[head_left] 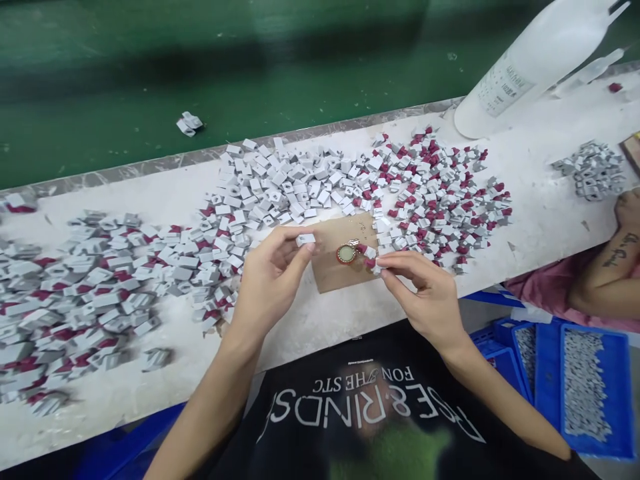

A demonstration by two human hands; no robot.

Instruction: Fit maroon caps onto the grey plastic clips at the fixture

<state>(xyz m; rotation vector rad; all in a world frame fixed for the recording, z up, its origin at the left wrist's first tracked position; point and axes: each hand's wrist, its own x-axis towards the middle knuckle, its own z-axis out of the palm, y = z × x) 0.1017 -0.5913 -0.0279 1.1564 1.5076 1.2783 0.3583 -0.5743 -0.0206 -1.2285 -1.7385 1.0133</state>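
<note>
Left hand [269,279] pinches a grey block [305,239], right hand [431,295] a small piece [377,269]; slack grip could lose either in the pile [300,183].

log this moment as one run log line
left hand: holding grey block | right hand: pinching small part | brown sheet: between hands, red-rimmed round piece on it

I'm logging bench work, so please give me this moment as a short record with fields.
Left hand: holds a light-grey block
Right hand: pinches a small grey-and-maroon part
Between hands: brown sheet bearing a round red-rimmed item
Beyond sheet: heaped grey blocks, maroon pieces mixed in at right
Upper right: labelled white bottle
Lower right: blue bin of small grey pieces
Nearby: another person's forearm
</note>
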